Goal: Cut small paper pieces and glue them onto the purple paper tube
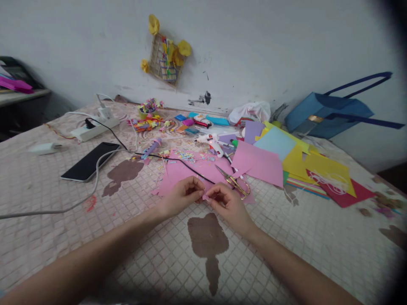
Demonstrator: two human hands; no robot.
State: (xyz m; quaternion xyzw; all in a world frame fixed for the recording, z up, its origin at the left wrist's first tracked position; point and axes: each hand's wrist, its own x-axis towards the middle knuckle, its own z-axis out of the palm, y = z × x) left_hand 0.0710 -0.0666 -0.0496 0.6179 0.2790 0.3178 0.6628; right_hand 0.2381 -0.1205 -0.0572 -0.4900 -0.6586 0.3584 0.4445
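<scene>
My left hand (182, 195) and my right hand (229, 208) meet over the near edge of a pink sheet (173, 176). Between their pinched fingertips is a small piece of pink paper (205, 197); its full shape is hidden by the fingers. Gold-handled scissors (237, 182) lie just beyond my right hand, blades pointing to the upper left. Tiny paper scraps (187, 156) are scattered over the pink sheet. A black cable (187, 165) crosses the sheet. Farther back lies a white glue gun (214, 144).
A phone (90, 162), a grey cable (95, 182) and a power strip (95, 129) are at the left. Coloured paper sheets (273, 146) spread to the right, below a blue bag (327, 114). At the back stands a bowl of paper pieces (149, 109).
</scene>
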